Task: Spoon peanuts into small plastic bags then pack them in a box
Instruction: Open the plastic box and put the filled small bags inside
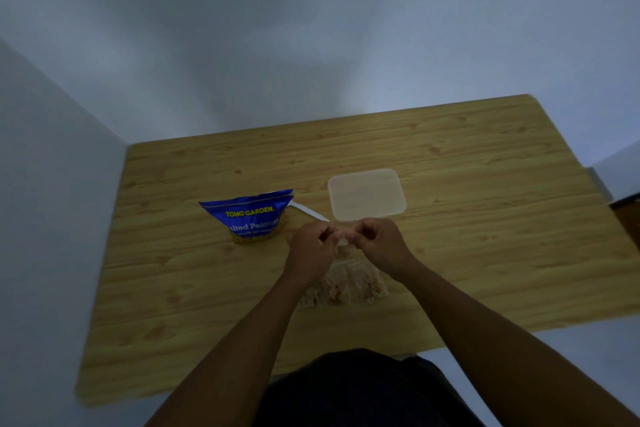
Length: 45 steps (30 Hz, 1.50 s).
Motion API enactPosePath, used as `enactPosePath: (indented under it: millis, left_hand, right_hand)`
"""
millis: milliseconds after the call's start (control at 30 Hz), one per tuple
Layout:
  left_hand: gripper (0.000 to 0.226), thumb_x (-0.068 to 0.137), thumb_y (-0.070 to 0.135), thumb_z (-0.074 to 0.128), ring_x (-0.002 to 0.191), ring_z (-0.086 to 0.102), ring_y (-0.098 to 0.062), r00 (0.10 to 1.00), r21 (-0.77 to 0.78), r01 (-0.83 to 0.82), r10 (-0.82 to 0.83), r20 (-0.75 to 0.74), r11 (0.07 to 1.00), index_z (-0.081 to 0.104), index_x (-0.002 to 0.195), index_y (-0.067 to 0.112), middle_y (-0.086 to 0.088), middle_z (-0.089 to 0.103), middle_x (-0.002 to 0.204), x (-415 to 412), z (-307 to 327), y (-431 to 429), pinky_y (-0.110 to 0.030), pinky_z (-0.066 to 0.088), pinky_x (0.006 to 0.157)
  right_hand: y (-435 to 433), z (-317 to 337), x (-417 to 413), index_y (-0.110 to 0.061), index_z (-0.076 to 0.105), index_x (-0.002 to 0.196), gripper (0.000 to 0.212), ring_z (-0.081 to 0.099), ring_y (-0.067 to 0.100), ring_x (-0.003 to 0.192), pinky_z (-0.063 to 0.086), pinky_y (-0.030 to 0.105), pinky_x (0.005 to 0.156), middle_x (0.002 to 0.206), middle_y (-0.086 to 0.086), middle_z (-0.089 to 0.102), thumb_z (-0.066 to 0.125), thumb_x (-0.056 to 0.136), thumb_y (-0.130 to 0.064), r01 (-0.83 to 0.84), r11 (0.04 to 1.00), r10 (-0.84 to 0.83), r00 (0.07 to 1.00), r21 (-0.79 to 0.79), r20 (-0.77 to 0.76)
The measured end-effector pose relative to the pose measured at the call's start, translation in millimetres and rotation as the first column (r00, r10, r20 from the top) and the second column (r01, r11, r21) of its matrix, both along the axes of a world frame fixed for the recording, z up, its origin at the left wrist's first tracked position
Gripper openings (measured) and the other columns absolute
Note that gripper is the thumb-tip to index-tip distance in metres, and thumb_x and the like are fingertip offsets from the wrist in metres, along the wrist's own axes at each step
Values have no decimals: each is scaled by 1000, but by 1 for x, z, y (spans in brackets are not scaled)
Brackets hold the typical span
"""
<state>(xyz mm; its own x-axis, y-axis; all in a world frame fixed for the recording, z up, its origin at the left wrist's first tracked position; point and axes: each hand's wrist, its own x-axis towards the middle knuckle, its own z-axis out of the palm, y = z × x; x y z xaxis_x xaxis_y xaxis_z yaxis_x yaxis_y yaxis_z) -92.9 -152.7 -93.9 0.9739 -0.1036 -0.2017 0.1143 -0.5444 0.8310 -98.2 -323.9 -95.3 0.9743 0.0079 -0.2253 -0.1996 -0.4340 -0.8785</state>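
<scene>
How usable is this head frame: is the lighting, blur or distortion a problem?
Head view: dim, bluish lighting; wide-angle bending of the table edges; soft blur over the hands and the filled bags; the peanut packet print stays readable.

We see two bare forearms entering from the bottom of the view, with no sleeves, watches, rings or bands on them as far as the dim, slightly blurred picture lets us tell. The left hand [310, 250] and the right hand [379, 244] are both ungloved. Between the arms, at the lower edge, we see a dark garment [349, 392], plain, without visible print.
</scene>
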Motion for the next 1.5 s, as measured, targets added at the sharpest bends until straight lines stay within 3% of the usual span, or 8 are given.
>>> enactPosePath:
  millis: [267, 400, 633, 800, 933, 1067, 1300, 1500]
  left_hand:
    - [13, 96, 42, 54, 99, 63, -17, 970, 168, -8, 49, -238, 986, 63, 97, 33, 8, 69, 101, -17, -35, 11, -50, 47, 96]
    - [20, 96, 33, 51, 110, 58, -18, 972, 388, 69, 26, -233, 919, 64, 111, 30, 4, 61, 116, -28, -48, 22, -41, 34, 99]
    - [21, 93, 41, 56, 114, 53, -18, 978, 540, 134, -23, -208, 831, 64, 108, 29, 6, 59, 114, -28, -44, 14, -39, 28, 97]
    - [6, 90, 34, 63, 99, 54, -15, 988, 453, 81, -13, -153, 888, 60, 86, 30, 10, 56, 95, -26, -46, 16, -38, 28, 89]
    - [4, 90, 20, 66, 92, 59, -17, 979, 225, 105, -61, -194, 969, 68, 86, 19, 0, 65, 95, -26, -41, 19, -39, 48, 87]
    - [9, 93, 20, 65, 83, 65, -14, 980, 91, 76, -58, -189, 993, 70, 90, 14, 0, 71, 88, -35, -32, 22, -33, 54, 78]
    - [8, 88, 23, 73, 72, 60, 5, 994, 50, -51, 56, -91, 997, 73, 86, 15, 8, 69, 78, -28, -6, 29, -6, 41, 62]
    - [17, 94, 26, 65, 73, 60, -9, 998, 46, -58, 59, -15, 997, 70, 85, 12, 0, 69, 79, -6, 18, 36, -14, 42, 62]
  right_hand:
    - [-33, -31, -16, -29, 63, 62, 28, 57, -8, 58, 42, 13, 60, 59, -13, 63, 78, 82, -18, -130, 951, 91, 985, -280, -148]
    - [-40, -42, -23, -17, 73, 82, 8, 64, 12, 76, 44, 22, 69, 77, -3, 69, 80, 82, -22, -104, 944, 26, 970, -315, -241]
    - [-29, -47, -34, -16, 64, 118, 32, 56, 22, 109, 50, 37, 86, 116, 4, 56, 72, 88, -24, -43, 893, 63, 998, -449, 29]
    - [-15, -45, -35, -16, 66, 115, 27, 57, 20, 104, 50, 33, 83, 111, 4, 58, 67, 88, -21, -137, 888, 190, 979, -440, 78]
    - [-4, -46, -27, -21, 65, 121, 38, 53, 17, 110, 47, 31, 91, 118, 0, 60, 73, 85, -30, -302, 874, 316, 948, -382, -27]
    - [3, -36, -18, -18, 76, 95, 11, 62, 15, 83, 41, 26, 73, 92, 1, 73, 71, 91, -27, -413, 866, 406, 910, -283, -86]
    - [4, -11, -2, -22, 81, 89, 7, 62, -1, 71, 42, 15, 66, 81, -8, 74, 77, 86, -27, -387, 899, 387, 921, -203, -42]
    - [17, 13, 11, -21, 81, 89, 5, 68, 8, 72, 52, 23, 65, 78, -9, 76, 78, 85, -22, -239, 970, 243, 961, -40, 132]
